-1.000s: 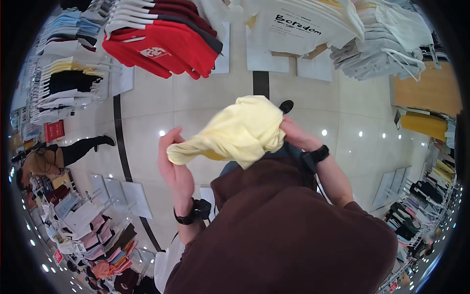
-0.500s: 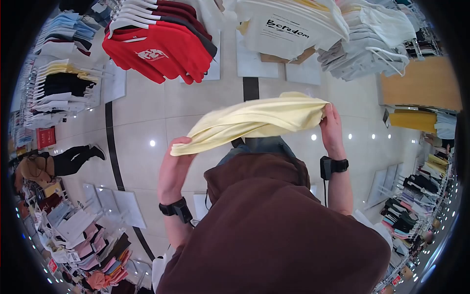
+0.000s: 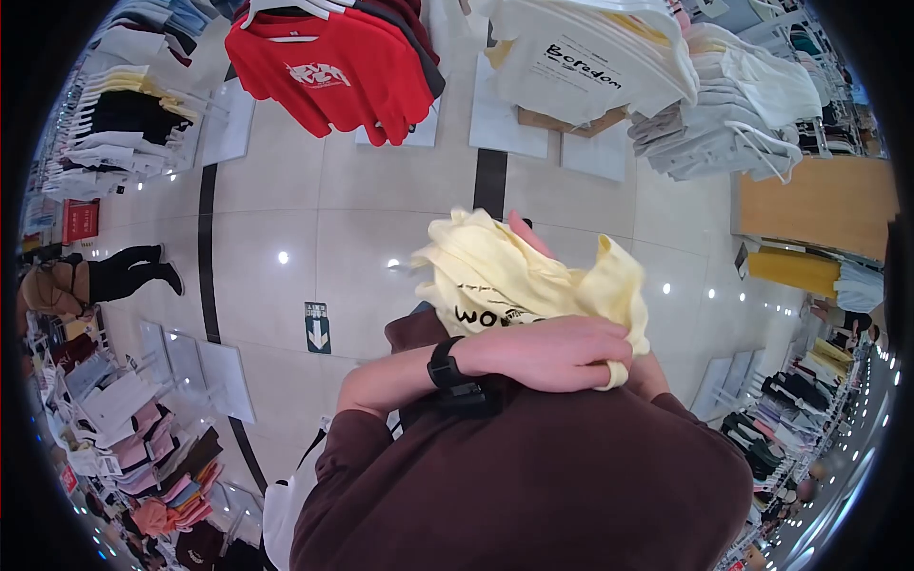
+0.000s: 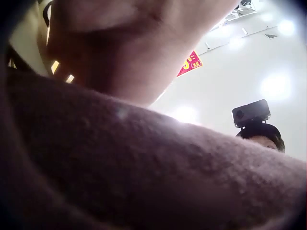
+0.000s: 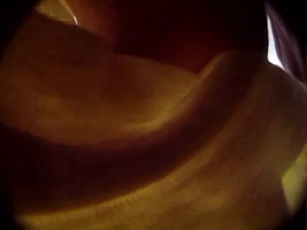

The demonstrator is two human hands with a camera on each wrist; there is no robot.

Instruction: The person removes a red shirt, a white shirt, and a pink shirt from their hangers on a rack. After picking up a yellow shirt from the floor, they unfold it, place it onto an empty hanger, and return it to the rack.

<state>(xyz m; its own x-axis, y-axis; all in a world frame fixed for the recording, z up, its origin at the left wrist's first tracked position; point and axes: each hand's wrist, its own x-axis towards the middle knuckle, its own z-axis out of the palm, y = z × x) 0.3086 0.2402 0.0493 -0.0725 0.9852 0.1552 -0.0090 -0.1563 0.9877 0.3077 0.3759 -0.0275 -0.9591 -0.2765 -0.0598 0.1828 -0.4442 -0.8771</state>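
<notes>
A pale yellow printed shirt hangs bunched in front of the body in the head view, black lettering showing on it. My left hand reaches across the body and grips a fold of the shirt at its right end. Beyond the cloth, a blurred part of my right hand pokes out; the shirt covers most of that hand, so I cannot tell how its fingers lie. Yellow cloth fills much of the right wrist view. In the left wrist view, my left hand appears above the dark sleeve fabric.
Red shirts and white shirts hang on racks ahead. A wooden panel and yellow folded cloth stand right. More clothes fill the lower left. Another person is at the left, on the tiled floor.
The shirt went from bunched to stretched between both hands, then bunched again with its lettering showing. My left hand crossed to the right; my right hand went behind the cloth.
</notes>
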